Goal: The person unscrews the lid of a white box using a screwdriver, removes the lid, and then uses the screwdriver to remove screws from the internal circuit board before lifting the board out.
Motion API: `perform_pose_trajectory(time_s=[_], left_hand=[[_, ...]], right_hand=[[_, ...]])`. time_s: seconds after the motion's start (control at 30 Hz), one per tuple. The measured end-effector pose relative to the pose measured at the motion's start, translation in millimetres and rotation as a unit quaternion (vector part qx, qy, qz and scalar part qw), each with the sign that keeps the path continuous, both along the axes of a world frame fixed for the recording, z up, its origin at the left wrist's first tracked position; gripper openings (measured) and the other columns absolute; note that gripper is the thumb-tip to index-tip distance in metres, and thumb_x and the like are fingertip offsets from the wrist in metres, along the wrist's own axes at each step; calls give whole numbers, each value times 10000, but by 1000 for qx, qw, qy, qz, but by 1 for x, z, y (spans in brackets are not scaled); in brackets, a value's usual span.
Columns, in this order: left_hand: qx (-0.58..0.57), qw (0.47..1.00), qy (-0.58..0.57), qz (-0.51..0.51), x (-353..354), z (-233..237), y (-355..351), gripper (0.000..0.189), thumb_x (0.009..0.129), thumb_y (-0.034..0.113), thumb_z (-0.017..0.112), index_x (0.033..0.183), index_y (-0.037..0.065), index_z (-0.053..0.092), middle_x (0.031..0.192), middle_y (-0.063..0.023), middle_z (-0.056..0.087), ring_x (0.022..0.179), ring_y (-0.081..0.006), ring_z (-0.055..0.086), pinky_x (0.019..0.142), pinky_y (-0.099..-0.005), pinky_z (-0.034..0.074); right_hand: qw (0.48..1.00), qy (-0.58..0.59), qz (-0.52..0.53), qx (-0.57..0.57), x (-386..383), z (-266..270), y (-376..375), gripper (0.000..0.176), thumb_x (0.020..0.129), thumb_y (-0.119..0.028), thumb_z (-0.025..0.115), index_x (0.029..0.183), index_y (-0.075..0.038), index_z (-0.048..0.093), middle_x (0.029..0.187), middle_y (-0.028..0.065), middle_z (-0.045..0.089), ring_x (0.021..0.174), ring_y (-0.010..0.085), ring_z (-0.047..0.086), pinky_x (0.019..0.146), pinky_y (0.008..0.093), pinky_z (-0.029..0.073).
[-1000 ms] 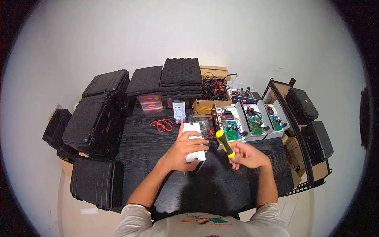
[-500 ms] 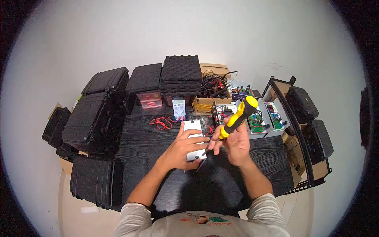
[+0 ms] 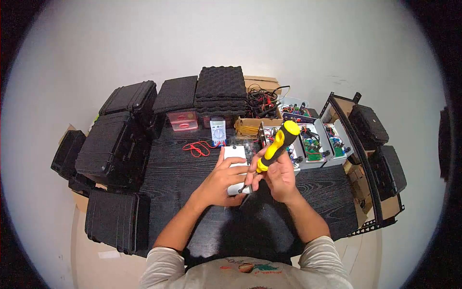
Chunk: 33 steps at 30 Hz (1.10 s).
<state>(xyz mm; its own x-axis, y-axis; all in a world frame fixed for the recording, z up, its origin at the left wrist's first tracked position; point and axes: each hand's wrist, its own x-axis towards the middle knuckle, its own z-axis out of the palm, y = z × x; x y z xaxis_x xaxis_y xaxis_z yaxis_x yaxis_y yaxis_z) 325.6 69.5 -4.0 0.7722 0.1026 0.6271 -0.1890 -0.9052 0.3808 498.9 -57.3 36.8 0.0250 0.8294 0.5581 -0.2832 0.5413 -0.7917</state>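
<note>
A white box lies on the black table, with a dark round fitting near its far end. My left hand grips it, fingers laid across the top and thumb at the near end. In my right hand is a screwdriver with a yellow and black handle, tilted so the handle's end points up and away. Its shaft runs down to the left, the tip right at the dark fitting at the box's near end. My right fingers partly hide the shaft.
A multimeter with red leads stands beyond the box. Grey housings with circuit boards line the right. Black cases are stacked at left, foam sheets and a carton of cables at the back. A metal shelf borders the right.
My right hand has moved left and slightly down with the screwdriver, bringing its tip from beside the box to the near fitting. My left hand stays on the box.
</note>
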Motion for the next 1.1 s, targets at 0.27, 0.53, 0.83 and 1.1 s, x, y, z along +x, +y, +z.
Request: perform_pose_trajectory(time_s=[0.27, 0.53, 0.83, 1.1], left_hand=[[0, 1000, 1, 2, -1, -1, 1, 504, 566, 203, 846, 1058, 155, 747, 1213, -20, 687, 1312, -313, 554, 1176, -787, 81], [31, 999, -2, 16, -1, -4, 2, 500, 556, 227, 836, 1038, 146, 730, 1204, -20, 680, 1319, -302, 552, 1178, -782, 91], [3, 986, -166, 21, -7, -35, -7, 340, 609, 149, 864, 911, 98, 715, 1093, -70, 743, 1138, -285, 686, 1149, -663, 361], [100, 972, -207, 43, -11, -61, -14, 187, 679, 129, 859, 798, 92, 720, 1099, -99, 746, 1135, -319, 688, 1132, -627, 416]], right_hand=[[998, 44, 26, -46, -7, 13, 1, 458, 994, -203, 703, 1329, -17, 452, 1094, 139, 636, 907, 208, 691, 698, 316, 614], [999, 19, 6, -39, -5, 13, 14, 507, 964, -363, 742, 1223, 14, 525, 981, 105, 626, 786, 203, 697, 556, 275, 561], [1000, 10, 2, -27, -13, 16, 10, 570, 1015, -388, 656, 1375, -12, 425, 1084, 154, 657, 861, 203, 694, 615, 268, 562], [1000, 24, -9, -7, -15, 24, 3, 357, 977, -107, 723, 1268, 0, 545, 1106, 86, 670, 913, 136, 689, 699, 252, 590]])
